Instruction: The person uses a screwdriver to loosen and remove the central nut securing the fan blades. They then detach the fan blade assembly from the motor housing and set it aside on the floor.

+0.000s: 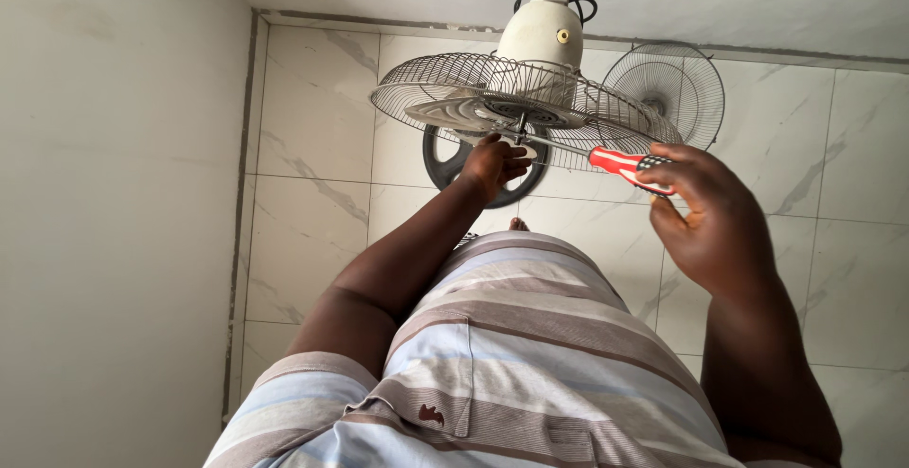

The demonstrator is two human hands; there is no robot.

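While the left hand (494,163) pinches the fan (524,99) hub to steady it, the right hand (705,212) fingers grip a screwdriver (620,162) aimed there.

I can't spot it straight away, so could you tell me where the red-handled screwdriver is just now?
In the head view the screwdriver is right of centre, gripped by the right hand, its shaft reaching left under the wire fan guard toward the left hand.
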